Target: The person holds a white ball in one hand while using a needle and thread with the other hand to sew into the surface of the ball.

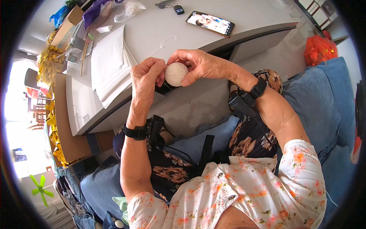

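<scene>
My right hand [203,66] holds a cream thread-wrapped ball [176,74] between thumb and fingers, over the table's front edge. Close against the ball's left side is my left hand [146,75], its thumb and index finger pinched together on a thin white thread. A loose length of white thread [162,45] runs from behind the left hand onto the tabletop and ends in a small curl. Another fine strand [168,86] shows below the ball. Whether a needle is between the left fingertips is too small to tell.
The white table [160,24] bears a stack of white paper [110,63], a lit smartphone [210,23], keys with a fob [178,9] and a clear plastic bag [130,10]. A cardboard box [68,120] stands left. Blue cushions [311,94] and a red bag [320,50] are right.
</scene>
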`<state>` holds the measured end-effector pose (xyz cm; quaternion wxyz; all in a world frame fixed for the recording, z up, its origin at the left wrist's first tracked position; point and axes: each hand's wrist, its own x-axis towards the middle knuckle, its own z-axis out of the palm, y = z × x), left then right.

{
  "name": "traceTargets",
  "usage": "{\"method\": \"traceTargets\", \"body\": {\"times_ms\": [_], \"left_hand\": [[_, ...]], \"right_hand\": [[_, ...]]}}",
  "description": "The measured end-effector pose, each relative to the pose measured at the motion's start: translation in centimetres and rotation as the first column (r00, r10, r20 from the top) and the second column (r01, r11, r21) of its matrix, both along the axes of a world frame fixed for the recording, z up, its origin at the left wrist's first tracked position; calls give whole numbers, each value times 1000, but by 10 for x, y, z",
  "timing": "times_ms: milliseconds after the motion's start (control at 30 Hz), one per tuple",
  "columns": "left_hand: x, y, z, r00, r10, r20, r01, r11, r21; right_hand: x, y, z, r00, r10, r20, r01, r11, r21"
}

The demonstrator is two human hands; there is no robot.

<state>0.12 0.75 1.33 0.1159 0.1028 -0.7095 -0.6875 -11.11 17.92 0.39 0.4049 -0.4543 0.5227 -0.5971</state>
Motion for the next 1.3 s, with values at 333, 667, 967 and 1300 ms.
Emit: {"method": "traceTargets", "body": {"times_ms": [333,667,967,1300], "left_hand": [[-1,-3,-2,999,39,-19,-41,991,-129],[-2,3,-7,998,-17,58,21,997,-70],[-2,10,-8,995,-63,76,69,995,-77],[6,19,3,982,-157,103,166,983,-85]], "right_hand": [[3,4,12,991,-10,135,16,999,-41],[-8,1,3,959,67,275,-7,977,-214],[-16,-2,-12,940,-109,324,179,964,-197],[-17,-5,-16,903,-357,239,381,922,-62]]}}
